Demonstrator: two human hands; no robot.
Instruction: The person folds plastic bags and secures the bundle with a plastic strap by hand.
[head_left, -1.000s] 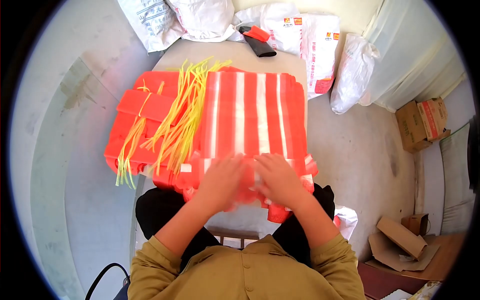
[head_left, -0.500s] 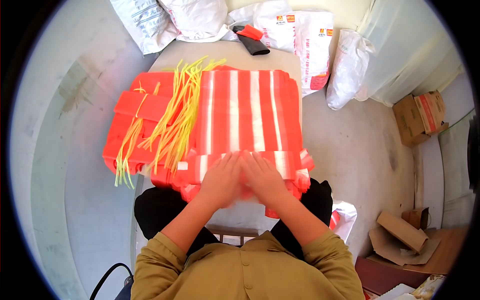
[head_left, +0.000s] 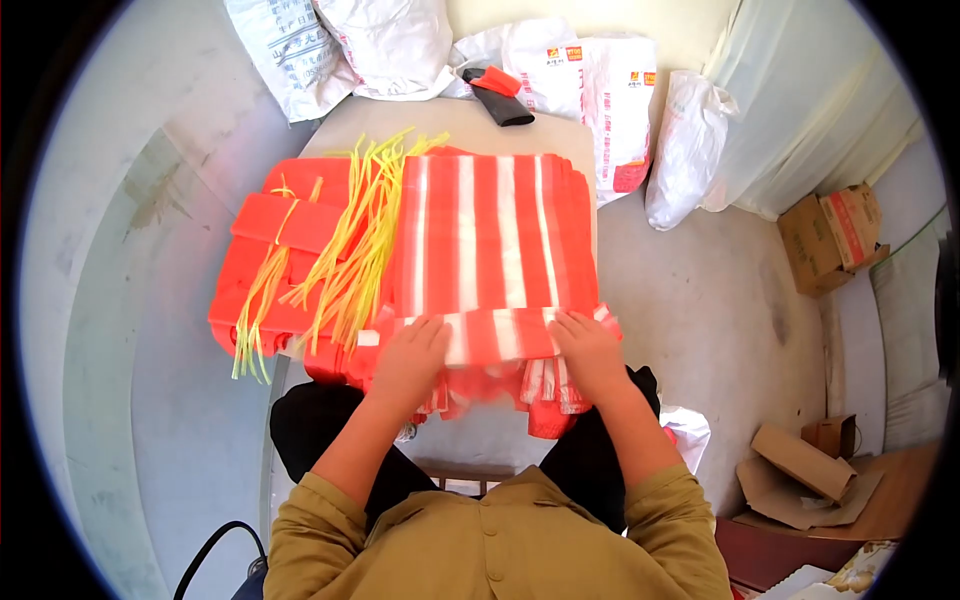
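A stack of red-and-white striped plastic bags (head_left: 487,230) lies in front of me, its near edge folded over into a flat striped band (head_left: 485,337). My left hand (head_left: 410,357) rests on the band's left end, fingers stretched over it. At the right end, my right hand (head_left: 590,352) lies across the band in the same way. Both thumbs are hard to make out. Crumpled bag ends (head_left: 552,392) hang below the band, partly blurred. Left of the stack, yellow strips (head_left: 362,235) lie over red folded bundles (head_left: 300,222), one tied with a yellow strip.
The bags lie on a beige surface (head_left: 375,118). A black tube-like item with a red piece (head_left: 500,98) sits at its far end. White printed sacks (head_left: 385,45) line the back. Cardboard boxes (head_left: 835,238) stand at the right, with opened cardboard (head_left: 805,480) nearer me.
My hands have moved apart from the middle of the folded band, left hand to its left end and right hand to its right end. The whole view has shifted slightly.
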